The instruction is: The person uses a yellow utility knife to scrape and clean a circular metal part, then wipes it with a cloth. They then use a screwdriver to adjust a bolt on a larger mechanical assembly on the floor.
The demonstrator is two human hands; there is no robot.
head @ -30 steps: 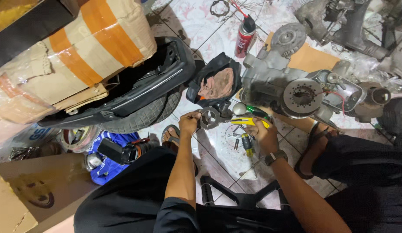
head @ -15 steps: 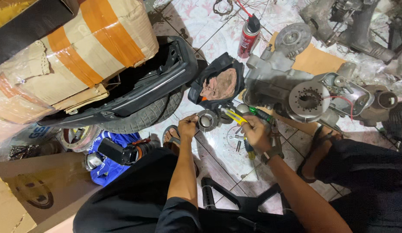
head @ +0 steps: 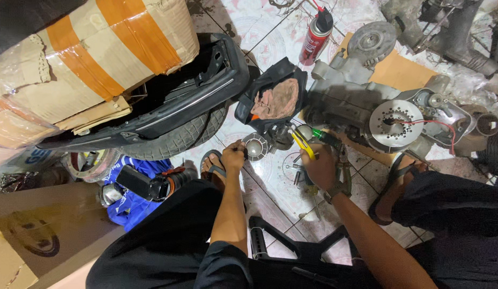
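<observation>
Here, pliers (head: 308, 143) angled up-left, handles toward right hand (head: 319, 167)

Tiled floor (head: 270, 37): engine (head: 361, 101), spray can (head: 316, 37), tyre (head: 179, 136).

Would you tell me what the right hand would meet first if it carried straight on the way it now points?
Probably the grey engine casing: the right hand, holding yellow-handled pliers, points up-frame toward it. Depth is unclear from overhead.

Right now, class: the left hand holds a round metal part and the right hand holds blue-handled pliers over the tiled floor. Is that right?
Not quite. In the head view the pliers in the right hand have yellow handles, not blue. The left hand does hold the round metal part over the tiled floor.
</observation>
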